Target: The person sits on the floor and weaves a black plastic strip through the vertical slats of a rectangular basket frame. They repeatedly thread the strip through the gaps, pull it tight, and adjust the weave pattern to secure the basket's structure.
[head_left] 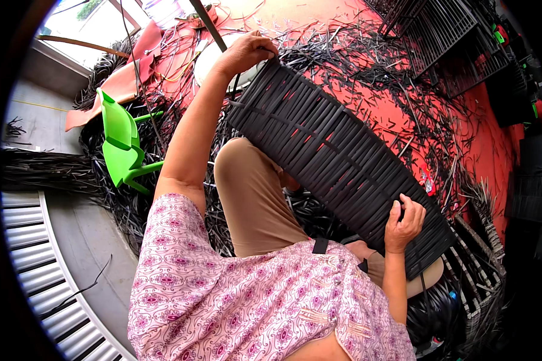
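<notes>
A long, curved black panel point(325, 141) of closely woven flat strips lies slanting across my knees. My left hand point(246, 55) is at its far left end, fingers closed on the corner, with the arm stretched out. Over the near right part of the panel is my right hand point(405, 224), its fingers loosely bent and thumb apart. I make out nothing held in it. A thin dark strand hangs below the panel's near end. What lies under the panel is mostly hidden.
Black strip scraps point(367, 66) litter the red floor covering point(391, 111). A green plastic chair point(119, 135) stands at the left, near a slatted white metal frame point(36, 259). Black racks point(445, 36) stand far right. A woven frame point(479, 265) is near my right side.
</notes>
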Demonstrator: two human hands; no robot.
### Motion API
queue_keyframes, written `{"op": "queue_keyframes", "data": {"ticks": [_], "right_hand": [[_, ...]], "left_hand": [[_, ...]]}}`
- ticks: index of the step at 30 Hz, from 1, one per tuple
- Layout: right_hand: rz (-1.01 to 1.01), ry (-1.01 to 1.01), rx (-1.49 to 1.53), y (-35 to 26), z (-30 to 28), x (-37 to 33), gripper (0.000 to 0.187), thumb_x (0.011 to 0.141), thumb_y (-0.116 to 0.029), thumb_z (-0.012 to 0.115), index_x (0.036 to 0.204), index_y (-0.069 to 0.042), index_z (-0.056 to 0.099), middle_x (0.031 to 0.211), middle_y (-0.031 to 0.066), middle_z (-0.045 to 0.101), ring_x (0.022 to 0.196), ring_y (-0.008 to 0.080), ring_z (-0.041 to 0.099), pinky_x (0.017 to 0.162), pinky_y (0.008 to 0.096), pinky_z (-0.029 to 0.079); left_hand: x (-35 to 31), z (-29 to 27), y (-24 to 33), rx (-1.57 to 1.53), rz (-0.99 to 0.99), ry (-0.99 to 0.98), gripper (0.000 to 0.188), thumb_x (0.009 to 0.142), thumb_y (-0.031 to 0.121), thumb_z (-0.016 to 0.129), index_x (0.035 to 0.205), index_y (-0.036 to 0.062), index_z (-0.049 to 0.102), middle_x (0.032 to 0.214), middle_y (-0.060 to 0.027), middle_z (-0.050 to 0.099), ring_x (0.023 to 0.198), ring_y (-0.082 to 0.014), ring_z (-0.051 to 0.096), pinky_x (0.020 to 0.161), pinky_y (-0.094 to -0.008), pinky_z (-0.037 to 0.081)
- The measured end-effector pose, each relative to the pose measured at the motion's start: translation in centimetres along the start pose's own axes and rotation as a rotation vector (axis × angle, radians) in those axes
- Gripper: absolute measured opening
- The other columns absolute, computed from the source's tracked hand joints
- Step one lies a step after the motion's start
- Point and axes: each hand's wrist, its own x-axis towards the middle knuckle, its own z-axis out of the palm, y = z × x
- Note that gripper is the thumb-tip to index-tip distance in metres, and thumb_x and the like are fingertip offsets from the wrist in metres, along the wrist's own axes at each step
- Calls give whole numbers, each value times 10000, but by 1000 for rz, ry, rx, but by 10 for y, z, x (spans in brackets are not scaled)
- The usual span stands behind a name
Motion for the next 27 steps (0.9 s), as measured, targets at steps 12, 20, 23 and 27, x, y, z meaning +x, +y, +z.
{"op": "queue_keyframes", "data": {"ticks": [12,20,23,27], "right_hand": [[28,19,82,0,-3,-2,126,932,-114,728,1047,-64,718,935,88,647,859,309,616,787,429,505],[-131,69,244,-61,21,103,167,929,-195,751,1049,-83,720,979,86,675,928,297,646,853,412,503],[-163,27,324,-82,60,142,269,914,-248,766,1112,-76,706,1061,103,693,1012,309,654,898,431,506],[-160,-97,345,-105,115,177,388,897,-310,780,1174,-47,711,1128,149,709,1062,347,671,929,456,528]], "left_hand": [[-3,4,13,165,166,49,286,931,137,742,1217,137,763,1273,-114,683,1222,-297,635,1064,-407,498],[-9,16,23,-89,-10,-124,270,909,231,780,1153,117,793,1129,-85,739,1112,-242,677,1026,-368,502],[-10,22,16,-155,-3,-92,240,922,175,773,1144,87,789,1126,-69,713,1126,-205,660,1050,-338,472],[-11,27,15,-230,-4,-75,239,927,183,768,1138,73,789,1121,-69,709,1123,-200,657,1052,-330,467]]}}
